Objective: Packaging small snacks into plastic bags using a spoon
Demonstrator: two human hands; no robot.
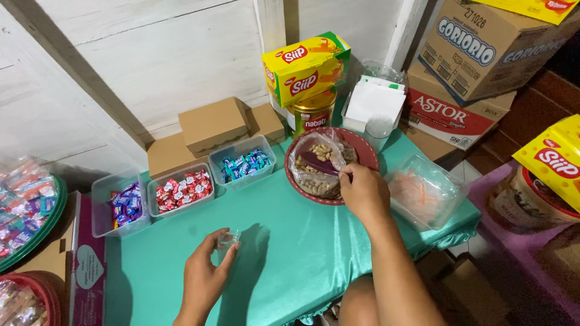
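Note:
My left hand (pixel 204 276) rests on the teal tablecloth (pixel 290 241) and holds a small clear plastic cup (pixel 229 239) between thumb and fingers. My right hand (pixel 362 192) reaches to a dark red bowl (pixel 364 148) at the back of the table. In the bowl lies a clear bag of peanuts (pixel 315 169). The fingers pinch the handle of a maroon scoop (pixel 319 162) that lies in the open bag.
Three clear tubs of wrapped candies, purple (pixel 125 205), red (pixel 181 188) and blue (pixel 243 162), line the table's back left. A clear bag with orange strips (pixel 423 192) lies at the right. Brown boxes (pixel 212 124), a yellow carton (pixel 305 67), a tin and stacked cartons (pixel 477 48) stand behind.

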